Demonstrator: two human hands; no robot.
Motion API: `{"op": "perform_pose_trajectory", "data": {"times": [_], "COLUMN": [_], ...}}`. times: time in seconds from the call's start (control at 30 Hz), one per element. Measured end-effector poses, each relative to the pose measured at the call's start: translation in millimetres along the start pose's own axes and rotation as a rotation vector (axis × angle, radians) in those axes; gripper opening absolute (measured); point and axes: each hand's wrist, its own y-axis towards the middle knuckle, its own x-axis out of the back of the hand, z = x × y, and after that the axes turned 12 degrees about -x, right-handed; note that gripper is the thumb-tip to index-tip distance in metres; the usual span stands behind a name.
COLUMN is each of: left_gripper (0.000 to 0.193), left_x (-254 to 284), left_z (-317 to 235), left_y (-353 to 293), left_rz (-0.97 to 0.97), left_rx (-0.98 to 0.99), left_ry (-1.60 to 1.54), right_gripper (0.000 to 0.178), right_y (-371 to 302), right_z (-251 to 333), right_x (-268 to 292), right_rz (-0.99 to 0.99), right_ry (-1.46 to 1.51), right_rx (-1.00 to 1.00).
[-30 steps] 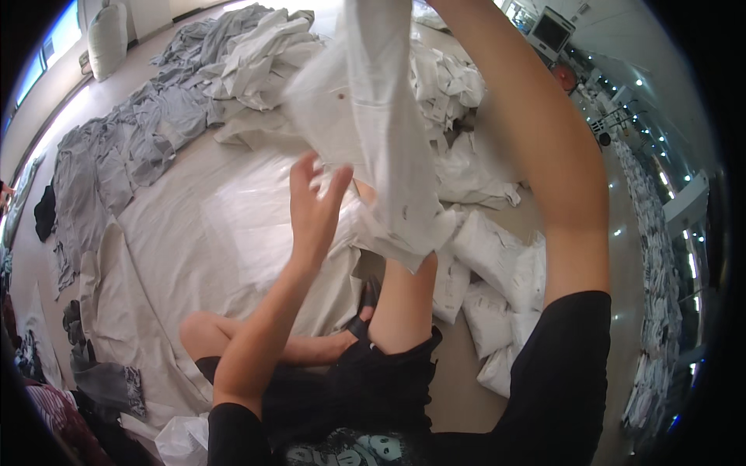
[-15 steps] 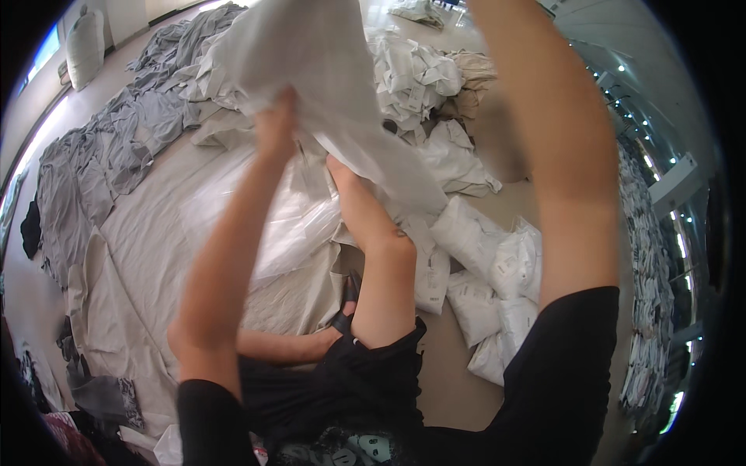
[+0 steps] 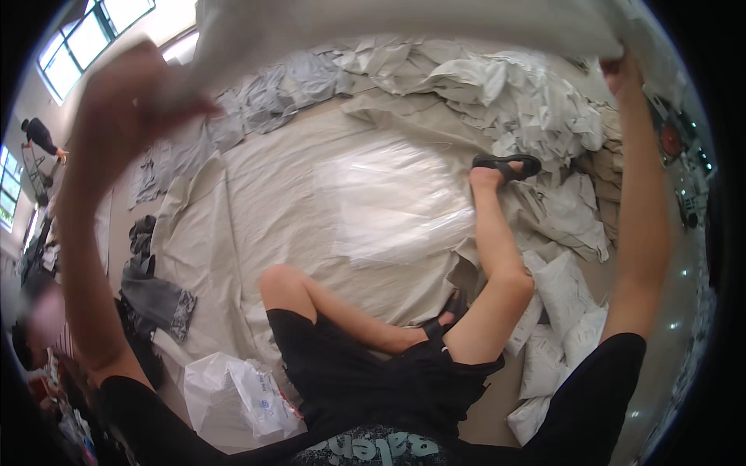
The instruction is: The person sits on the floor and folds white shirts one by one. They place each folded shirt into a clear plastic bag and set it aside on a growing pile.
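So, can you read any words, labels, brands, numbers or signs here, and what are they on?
Black shirt: large pale lettering on the front, partly cut off by the lower edge; I won't copy it out.
White plastic bag: small blue print, too blurred to read.
White packages: any faint marks are too small to read.
Pale cloth at the top: blurred, no lettering I can make out.
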Motion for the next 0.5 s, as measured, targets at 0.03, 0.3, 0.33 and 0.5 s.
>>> {"op": "perform_pose_trajectory", "data": {"times": [0.03, 0.3, 0.33, 0.5], "left_gripper": [0.027, 0.025, 0.027, 0.048], "left_x": [-12, -159, -189, -206], "left_z": [-41, -266, -283, -272], "left_y": [-7, -157, -182, -235], "left_rz": [0.043, 0.482, 0.454, 0.327], "left_rx": [-0.248, -0.257, -0.180, 0.139], "left_ry": [0.153, -0.421, -0.604, -0.591], "right_gripper": [0.038, 0.045, 0.047, 0.040], "right_y": [4, -172, -202, -425], "right_z": [-58, -452, -462, -442], "right_x": [21, 140, 154, 139], "right_rz": [0.080, 0.289, 0.350, 1.038], "right_ry": [-0.011, -0.672, -0.772, -0.900], "right_rx": [-0.103, -0.832, -0.681, -0.602]}}
